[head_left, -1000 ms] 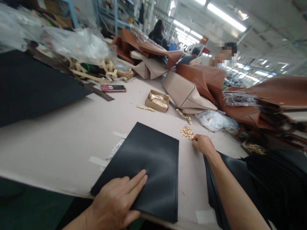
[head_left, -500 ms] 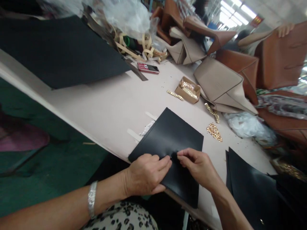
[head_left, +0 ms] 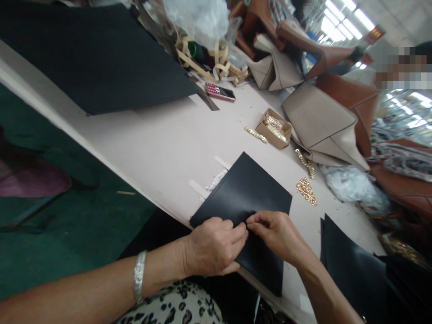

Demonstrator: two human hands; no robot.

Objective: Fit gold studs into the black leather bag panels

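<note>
A black leather-like panel [head_left: 251,184] lies at the near edge of the pale table [head_left: 135,148]. My left hand [head_left: 216,245] is closed over its near left part, thumb at the panel's lower edge and fingertips near the middle. Just beside those fingertips, my right hand [head_left: 273,231] is pinched at the panel's surface; whatever sits between its fingertips is too small to make out. The fingertips of both hands nearly touch. Gold chain pieces [head_left: 307,191] rest to the right of the panel, and a small cardboard box [head_left: 275,130] of chains stands beyond it.
More black panels [head_left: 354,265] lie at the right. A large black sheet [head_left: 101,58] covers the far left. A red phone [head_left: 220,92], beige bags [head_left: 319,121], brown bags [head_left: 364,96] and plastic wrap [head_left: 353,184] line the back.
The right fingertips have moved closer to the left ones. The view has shifted a little, and the hand holding up a brown bag at the back right is no longer seen.
</note>
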